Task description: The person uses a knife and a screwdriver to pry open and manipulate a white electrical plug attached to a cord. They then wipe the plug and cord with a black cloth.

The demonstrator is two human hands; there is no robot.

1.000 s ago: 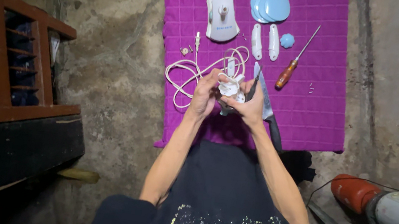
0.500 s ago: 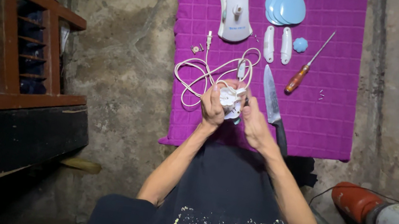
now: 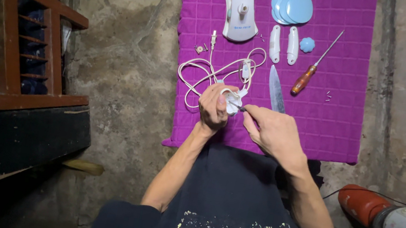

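Two hands meet over a purple mat [image 3: 333,125]. The left hand [image 3: 213,106] clasps a white plug [image 3: 230,101]; the right hand [image 3: 272,131] pinches a thin tool [image 3: 237,106] against it

- White plug [image 3: 231,101]: small, pale plastic, frame centre, held up just above the purple mat's lower part, gripped in left hand [image 3: 213,106].
- White cord [image 3: 216,69]: thin, runs from plug up into loose loops on the mat, w/ inline switch, upper centre.
- Thin dark tool [image 3: 238,106]: tip touching plug, pinched in right hand [image 3: 272,132], roughly horizontal.
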